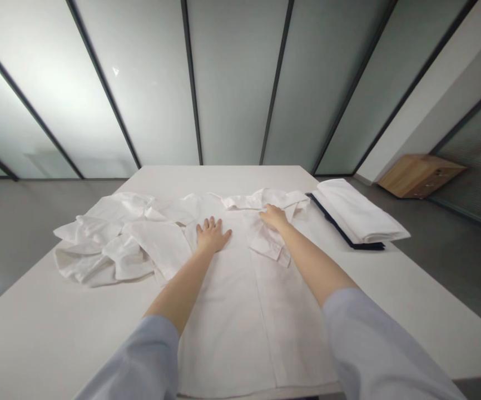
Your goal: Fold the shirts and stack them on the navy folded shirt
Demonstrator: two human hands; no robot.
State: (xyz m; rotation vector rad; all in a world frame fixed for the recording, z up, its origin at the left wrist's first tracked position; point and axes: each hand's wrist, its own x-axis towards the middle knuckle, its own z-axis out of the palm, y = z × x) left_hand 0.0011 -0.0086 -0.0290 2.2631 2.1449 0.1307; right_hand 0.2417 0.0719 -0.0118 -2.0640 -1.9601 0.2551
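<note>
A white long-sleeved garment, like a shirt or lab coat, lies spread on the table with its hem toward me and its collar end away. My left hand rests flat on its upper left part, fingers spread. Further right, my right hand has its fingers curled and pinched on the cloth near the shoulder. Below that hand the sleeve lies folded over the front, its cuff pointing toward me. The exact fold between the right fingers is partly hidden.
A crumpled heap of white cloth lies at the left, touching the garment. At the right, folded white cloth sits on a dark flat item. The white table ends before frosted glass panels; a wooden cabinet stands beyond.
</note>
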